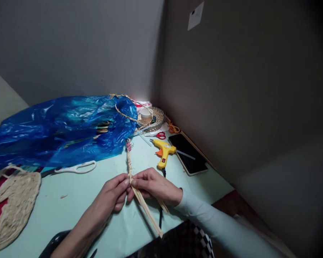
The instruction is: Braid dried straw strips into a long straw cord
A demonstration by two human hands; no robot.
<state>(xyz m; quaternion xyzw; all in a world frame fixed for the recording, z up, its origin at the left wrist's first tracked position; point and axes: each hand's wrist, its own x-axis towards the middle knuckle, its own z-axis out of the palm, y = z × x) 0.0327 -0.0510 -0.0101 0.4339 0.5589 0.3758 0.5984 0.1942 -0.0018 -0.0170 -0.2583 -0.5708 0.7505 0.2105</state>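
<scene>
One left hand [113, 190] and one right hand [158, 186] are pinching the braid [129, 162]; I'm guessing a slack pinch could be letting the loose strands [148, 213] unravel.

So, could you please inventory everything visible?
braid: 1, beige, centre
clip: 1, pink, braid's far end
bag: 1, blue, rear left
looped cord: seemingly 1, beige, over bag
woven piece: 1, beige, front left
basket: 1, tan, far corner
roll: 1, white, in basket
large scissors: 1, white-handled, near bag
red scissors: 1, red, near basket
orange scissors: 1, orange, near basket
glue gun: 1, yellow, mid-table
tablet: 1, black, right of glue gun
paper: 1, white, right wall
table: 1, pale green, beneath
checked cloth: 1, black-white, bottom edge
left hand, right hand: 2, bare, on braid
</scene>
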